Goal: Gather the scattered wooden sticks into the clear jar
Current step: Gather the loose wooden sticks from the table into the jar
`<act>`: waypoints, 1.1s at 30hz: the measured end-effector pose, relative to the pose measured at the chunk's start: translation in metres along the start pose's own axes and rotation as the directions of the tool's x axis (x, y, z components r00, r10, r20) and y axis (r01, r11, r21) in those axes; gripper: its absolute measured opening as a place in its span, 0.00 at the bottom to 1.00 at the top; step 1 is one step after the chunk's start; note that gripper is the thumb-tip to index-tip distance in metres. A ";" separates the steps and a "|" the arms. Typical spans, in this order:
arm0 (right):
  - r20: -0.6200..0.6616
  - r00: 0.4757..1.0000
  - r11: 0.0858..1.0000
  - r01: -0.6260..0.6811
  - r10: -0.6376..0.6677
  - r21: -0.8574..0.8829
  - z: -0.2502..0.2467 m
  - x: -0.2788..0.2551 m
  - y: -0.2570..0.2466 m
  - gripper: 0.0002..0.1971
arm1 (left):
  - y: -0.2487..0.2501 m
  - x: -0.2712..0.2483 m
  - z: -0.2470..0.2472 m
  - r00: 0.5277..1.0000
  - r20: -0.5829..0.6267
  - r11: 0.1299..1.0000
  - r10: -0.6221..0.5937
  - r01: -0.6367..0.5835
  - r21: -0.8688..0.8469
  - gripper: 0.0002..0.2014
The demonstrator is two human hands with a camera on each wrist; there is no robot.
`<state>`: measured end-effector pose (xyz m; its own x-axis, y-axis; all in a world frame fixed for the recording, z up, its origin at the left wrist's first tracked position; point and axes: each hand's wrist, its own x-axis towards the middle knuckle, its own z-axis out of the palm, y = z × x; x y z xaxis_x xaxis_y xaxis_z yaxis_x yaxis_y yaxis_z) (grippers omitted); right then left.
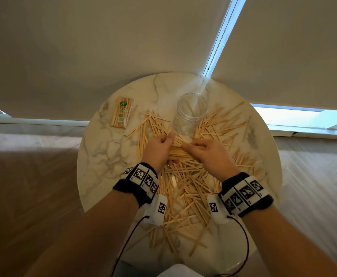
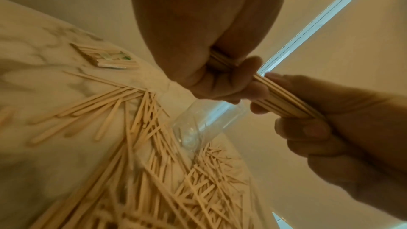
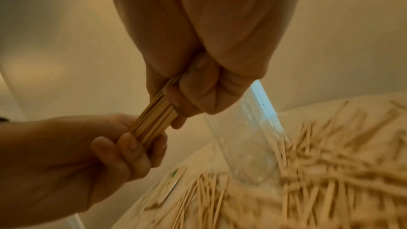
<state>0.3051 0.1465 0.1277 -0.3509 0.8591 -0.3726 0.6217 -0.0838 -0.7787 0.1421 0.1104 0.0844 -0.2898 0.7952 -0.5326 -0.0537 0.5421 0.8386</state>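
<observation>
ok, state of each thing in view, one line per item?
clear jar: upright, open, looks empty
bundle of sticks: gripped at both ends, off the table
left hand: grips bundle
right hand: grips bundle
loose sticks: scattered on table
stick packet: lying flat, sealed state unclear

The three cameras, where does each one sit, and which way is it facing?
Head: above, looking forward and down at the marble table; both forearms and hands show.
Left wrist: under the left hand, looking along it toward the jar.
Right wrist: under the right hand, looking the same way.
Shared: both wrist views show both hands gripping one stick bundle.
</observation>
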 end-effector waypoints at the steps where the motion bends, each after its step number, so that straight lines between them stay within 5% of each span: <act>1: -0.004 1.000 1.000 -0.001 0.001 0.001 -0.009 0.002 -0.003 0.16 | 0.008 0.003 0.000 0.998 0.046 0.997 -0.036 0.039 -0.069 0.26; 3: -0.037 0.999 1.000 0.001 0.000 0.014 -0.032 0.007 -0.009 0.14 | 0.022 0.020 -0.003 0.997 0.045 0.987 -0.061 0.067 -0.143 0.25; 6: -0.217 0.976 1.000 0.026 -0.029 -0.015 -0.070 0.023 -0.023 0.14 | 0.032 0.057 -0.007 0.997 -0.045 0.995 0.058 -0.061 -0.082 0.14; 10: -0.317 0.938 0.965 0.056 -0.139 -0.258 -0.094 0.071 -0.047 0.13 | 0.042 0.095 0.001 0.973 0.160 0.964 0.166 -0.194 0.180 0.51; 12: -0.228 0.954 0.861 0.053 -0.193 -0.506 -0.084 0.103 -0.054 0.14 | 0.045 0.107 0.011 0.955 0.240 0.949 0.172 -0.226 0.219 0.68; 14: -0.097 0.981 0.716 0.053 -0.168 -0.696 -0.067 0.132 -0.058 0.17 | 0.046 0.114 0.022 0.941 0.269 0.930 0.205 -0.273 0.246 0.75; 18: 0.119 0.992 0.517 0.122 -0.038 -0.847 -0.035 0.165 -0.058 0.12 | 0.036 0.124 0.032 0.931 0.235 0.929 0.280 -0.324 0.177 0.63; 22: 0.225 0.974 0.442 0.193 0.021 -0.876 -0.021 0.175 -0.059 0.12 | 0.026 0.127 0.028 0.918 0.240 0.934 0.317 -0.346 0.091 0.59; 28: 0.261 0.965 0.530 0.206 0.030 -0.822 -0.016 0.177 -0.049 0.12 | 0.024 0.128 0.032 0.916 0.259 0.949 0.306 -0.315 -0.006 0.60; 33: 0.229 0.972 0.462 0.226 -0.050 -0.857 -0.021 0.169 -0.054 0.13 | 0.022 0.132 0.032 0.919 0.263 0.950 0.295 -0.312 0.027 0.66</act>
<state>0.2268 0.3069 0.1171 -0.5326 0.7235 -0.4391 0.8086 0.5883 -0.0114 0.1338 0.2358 0.0289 -0.0307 0.9617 -0.2723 0.0655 0.2738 0.9596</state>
